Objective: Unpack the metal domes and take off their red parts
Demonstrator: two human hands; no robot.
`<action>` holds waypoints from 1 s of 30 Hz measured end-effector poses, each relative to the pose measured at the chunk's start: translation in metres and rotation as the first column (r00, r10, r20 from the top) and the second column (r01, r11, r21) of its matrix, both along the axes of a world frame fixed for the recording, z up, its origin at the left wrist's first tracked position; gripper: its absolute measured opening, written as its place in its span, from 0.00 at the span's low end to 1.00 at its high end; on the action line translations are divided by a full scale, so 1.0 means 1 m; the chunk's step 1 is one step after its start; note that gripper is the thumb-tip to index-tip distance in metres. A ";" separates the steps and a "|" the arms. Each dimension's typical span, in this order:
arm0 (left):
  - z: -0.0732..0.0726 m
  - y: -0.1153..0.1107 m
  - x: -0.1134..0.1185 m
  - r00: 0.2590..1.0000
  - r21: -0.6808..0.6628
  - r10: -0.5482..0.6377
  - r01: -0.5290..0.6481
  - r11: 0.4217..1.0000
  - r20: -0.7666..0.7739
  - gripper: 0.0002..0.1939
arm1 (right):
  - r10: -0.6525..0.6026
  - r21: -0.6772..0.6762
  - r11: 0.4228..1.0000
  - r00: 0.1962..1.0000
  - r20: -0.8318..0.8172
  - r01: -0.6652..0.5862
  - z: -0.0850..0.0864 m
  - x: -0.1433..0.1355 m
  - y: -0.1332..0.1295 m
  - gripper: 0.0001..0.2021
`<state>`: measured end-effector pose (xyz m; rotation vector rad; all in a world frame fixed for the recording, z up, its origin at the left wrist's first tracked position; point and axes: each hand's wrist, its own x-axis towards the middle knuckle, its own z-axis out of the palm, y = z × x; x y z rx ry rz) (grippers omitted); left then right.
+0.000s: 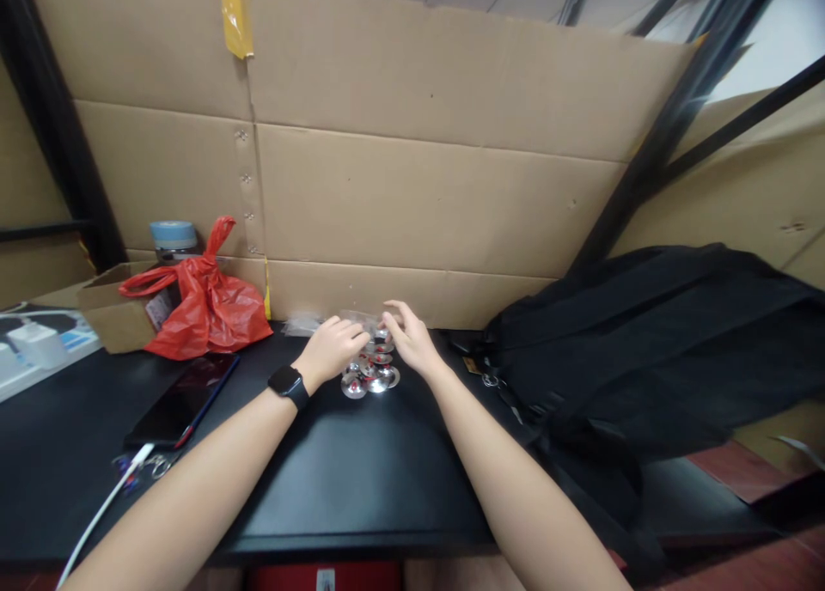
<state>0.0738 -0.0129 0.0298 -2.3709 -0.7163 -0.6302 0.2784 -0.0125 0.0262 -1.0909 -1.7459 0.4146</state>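
Note:
Several shiny round metal discs with red marks (377, 380) lie in a pile on the black tabletop (361, 479). My left hand (335, 345), below a black watch, reaches over the pile's upper left side with its fingers bent together; what they may hold is hidden. At the pile's upper right is my right hand (410, 338), its thumb and fingers apart. Clear plastic (357, 318) shows between and behind the hands. More clear plastic packaging (302, 325) lies left of it, near the cardboard wall.
A phone (184, 402) with a white cable, a red plastic bag (210, 303), a small cardboard box (116, 312) and a power strip (48, 355) are at left. A black backpack (657, 342) fills the right. Cardboard (412, 204) stands behind the table.

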 end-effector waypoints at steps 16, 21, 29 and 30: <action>-0.018 0.057 -0.096 0.903 -0.304 0.426 -0.392 0.869 0.053 0.16 | -0.182 -0.110 0.944 0.769 0.613 0.311 -0.034 0.042 0.029 0.13; -0.024 0.062 -0.093 0.900 -0.350 0.422 -0.362 0.864 0.110 0.18 | -0.184 -0.116 0.938 0.752 0.633 0.327 -0.035 0.046 0.029 0.16; -0.023 0.054 -0.084 0.889 -0.425 0.426 -0.325 0.845 0.166 0.21 | -0.229 -0.067 0.952 0.839 0.494 0.299 -0.035 0.050 0.028 0.15; -0.021 0.053 -0.084 0.890 -0.425 0.420 -0.315 0.849 0.179 0.21 | -0.246 -0.051 0.951 0.847 0.472 0.305 -0.034 0.050 0.028 0.14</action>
